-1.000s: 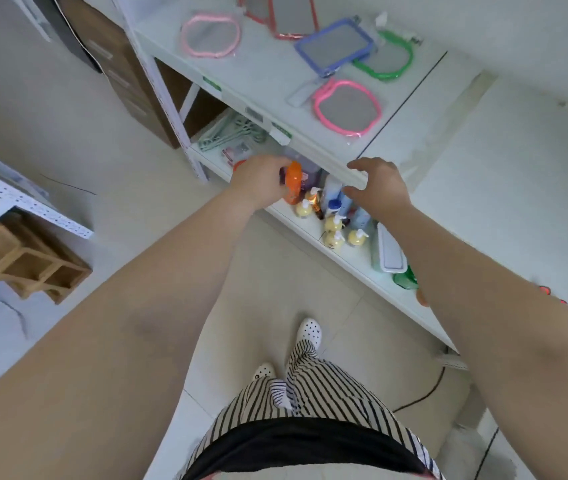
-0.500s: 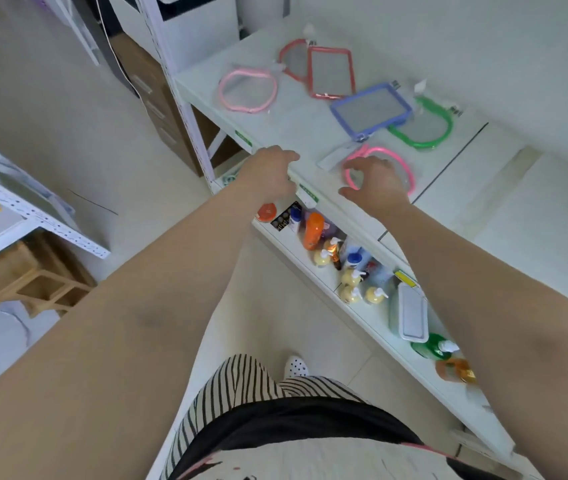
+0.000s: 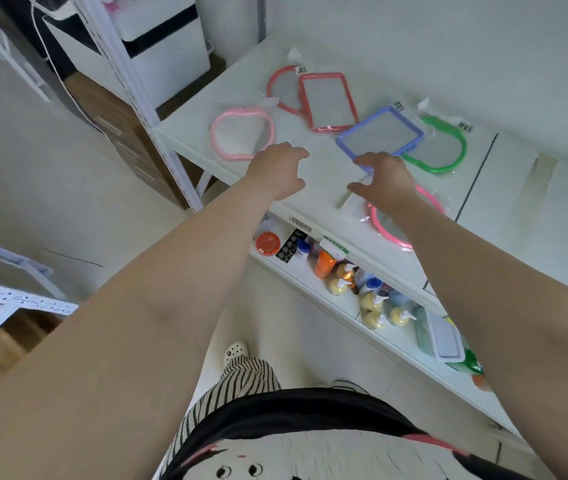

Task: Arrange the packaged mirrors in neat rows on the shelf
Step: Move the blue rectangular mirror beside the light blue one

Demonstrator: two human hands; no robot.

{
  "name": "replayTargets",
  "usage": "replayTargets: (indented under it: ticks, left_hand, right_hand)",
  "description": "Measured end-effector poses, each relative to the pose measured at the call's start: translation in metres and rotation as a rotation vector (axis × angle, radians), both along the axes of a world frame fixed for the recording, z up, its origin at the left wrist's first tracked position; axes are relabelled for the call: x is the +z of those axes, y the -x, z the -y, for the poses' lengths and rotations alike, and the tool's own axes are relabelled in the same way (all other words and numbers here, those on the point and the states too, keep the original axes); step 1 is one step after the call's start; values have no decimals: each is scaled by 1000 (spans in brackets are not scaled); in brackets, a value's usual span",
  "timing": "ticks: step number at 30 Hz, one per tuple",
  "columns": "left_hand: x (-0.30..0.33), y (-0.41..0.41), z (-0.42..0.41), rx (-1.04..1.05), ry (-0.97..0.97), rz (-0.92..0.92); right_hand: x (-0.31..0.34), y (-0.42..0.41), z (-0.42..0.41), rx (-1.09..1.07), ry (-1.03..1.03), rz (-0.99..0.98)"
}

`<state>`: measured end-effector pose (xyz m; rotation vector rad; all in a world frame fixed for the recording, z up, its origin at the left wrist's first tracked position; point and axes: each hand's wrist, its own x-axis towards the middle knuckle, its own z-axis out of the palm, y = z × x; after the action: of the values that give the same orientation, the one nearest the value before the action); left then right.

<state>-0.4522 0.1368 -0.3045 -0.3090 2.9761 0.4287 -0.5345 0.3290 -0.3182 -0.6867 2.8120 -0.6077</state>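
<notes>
White shelf (image 3: 324, 178) carries six bagged mirrors, scattered: pale pink (image 3: 242, 136), two red, blue (image 3: 381, 136), green, hot pink (image 3: 410, 220). Both hands, left (image 3: 277, 169) and right (image 3: 384, 181), hover spread above it, holding nothing. Likely light, stiff, breakable, slippery in plastic; best gripped by the frame edges.

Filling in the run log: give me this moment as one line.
left hand: open, over shelf | right hand: open, above bright pink mirror | six packaged mirrors scattered, no rows yet
</notes>
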Motion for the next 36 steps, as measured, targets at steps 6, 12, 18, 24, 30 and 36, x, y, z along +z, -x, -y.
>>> replayTargets:
  ticks: [6, 12, 18, 24, 30, 36]
  left_hand:
    - [-2, 36, 58, -130, -16, 17]
    - [-7, 86, 65, -232, -79, -24]
    - [-24, 137, 52, -278, -161, -19]
    - [-42, 173, 43, -333, -156, -20]
    - [-66, 206, 27, -319, -288, 140]
    - [-86, 230, 7, -171, -371, 219]
  right_hand:
    - [-6, 8, 29, -188, -14, 8]
    - [-10, 22, 31, -313, -42, 29]
    - [-23, 57, 27, -460, -12, 59]
    - [-41, 80, 23, -535, -50, 107]
    - [-56, 98, 23, -632, -117, 125]
    - [-66, 112, 33, -759, -135, 157]
